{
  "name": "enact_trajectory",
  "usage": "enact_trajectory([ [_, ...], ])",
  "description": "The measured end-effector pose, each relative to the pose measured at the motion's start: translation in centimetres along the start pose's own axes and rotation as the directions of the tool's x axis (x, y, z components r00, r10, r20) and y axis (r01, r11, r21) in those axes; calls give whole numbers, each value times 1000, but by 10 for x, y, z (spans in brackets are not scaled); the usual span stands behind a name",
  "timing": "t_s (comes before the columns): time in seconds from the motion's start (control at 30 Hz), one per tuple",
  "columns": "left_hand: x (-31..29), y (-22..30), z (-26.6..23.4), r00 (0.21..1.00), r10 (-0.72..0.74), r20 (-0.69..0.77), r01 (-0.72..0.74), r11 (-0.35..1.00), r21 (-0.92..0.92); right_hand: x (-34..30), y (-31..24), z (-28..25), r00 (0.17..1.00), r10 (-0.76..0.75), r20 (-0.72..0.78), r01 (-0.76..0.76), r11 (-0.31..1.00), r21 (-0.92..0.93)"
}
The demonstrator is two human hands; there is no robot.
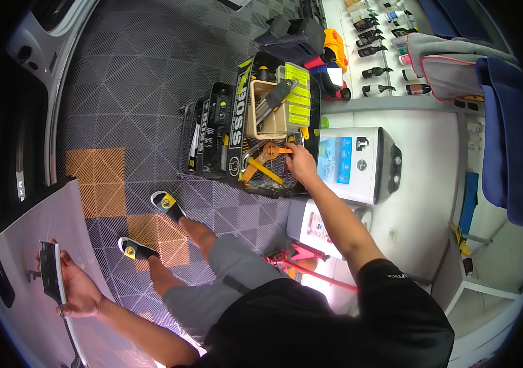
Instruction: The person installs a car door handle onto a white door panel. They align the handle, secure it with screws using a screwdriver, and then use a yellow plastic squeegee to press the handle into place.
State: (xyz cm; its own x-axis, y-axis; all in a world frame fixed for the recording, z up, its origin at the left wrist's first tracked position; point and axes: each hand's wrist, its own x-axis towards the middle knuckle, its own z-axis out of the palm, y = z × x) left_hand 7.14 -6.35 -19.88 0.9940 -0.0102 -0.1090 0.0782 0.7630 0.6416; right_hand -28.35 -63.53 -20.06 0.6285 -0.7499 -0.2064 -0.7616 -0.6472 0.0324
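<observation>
My left hand [78, 287] is closed around a narrow dark piece with a pale edge [52, 270], beside a white car panel [19, 245]; I cannot make out its exact kind. Over at the black tool basket [234, 132], my right hand [300, 163] reaches in from the right. Its fingertips are down by an orange tool [267, 151], and whether they grip anything is hidden. A yellow-handled tool [266, 172] lies just left of this hand. Farther up the basket are a beige tray [253, 107] holding dark tools and a yellow-green organizer box [299, 98].
A smaller black basket [212, 126] adjoins the tool basket on its left. To the right stands a white appliance [350, 164]. Several bottles [371, 51] line the wall, with towels [501, 141] hanging nearby. A red stand [298, 254] is near my right side. Dark and orange tiles [96, 184] cover the floor.
</observation>
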Motion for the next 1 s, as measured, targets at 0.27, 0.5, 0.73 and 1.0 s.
enact_trajectory([
  [0.27,3,1,4,999,8,-33,-8,1000,-8,-6,-21,-39,989,-34,144,65,974,-219],
  [0.5,4,0,4,1000,4,-18,-5,1000,-24,-46,-41,-115,860,148,489,-449,674,587],
  [0.73,5,1,0,999,9,31,-8,999,-31,-55,-40,-83,942,-19,335,-109,927,360],
  [1.0,5,4,-2,999,-8,39,8,1000,-8,8,-95,-86,924,-335,-184,374,891,258],
])
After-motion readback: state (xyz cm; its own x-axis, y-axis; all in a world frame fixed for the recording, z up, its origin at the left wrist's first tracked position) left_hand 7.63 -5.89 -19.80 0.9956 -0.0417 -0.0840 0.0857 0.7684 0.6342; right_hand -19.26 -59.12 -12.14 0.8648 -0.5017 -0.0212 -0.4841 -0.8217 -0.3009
